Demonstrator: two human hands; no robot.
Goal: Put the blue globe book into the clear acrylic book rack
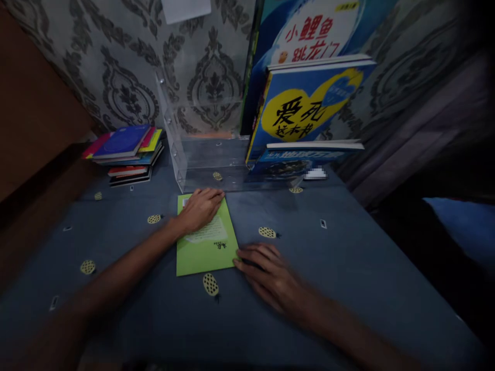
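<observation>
A thin green book (201, 257) lies on the blue-grey tabletop, with a pale panel of small print and a little dark drawing on it. My left hand (201, 210) rests flat across its upper part, fingers stretched to the right over the top right corner, hiding part of the print. At the lower right corner is my right hand (270, 278), its fingertips closed on the book's edge; the palm side is hidden. Just beyond the book stands a clear acrylic book rack (172, 139) with stepped tiers.
Picture books, including a blue and yellow one (305, 111), stand in the rack's right half. A stack of books (126, 149) lies at the back left. Patterned wallpaper (214, 77) rises behind, and a curtain (386, 144) hangs on the right.
</observation>
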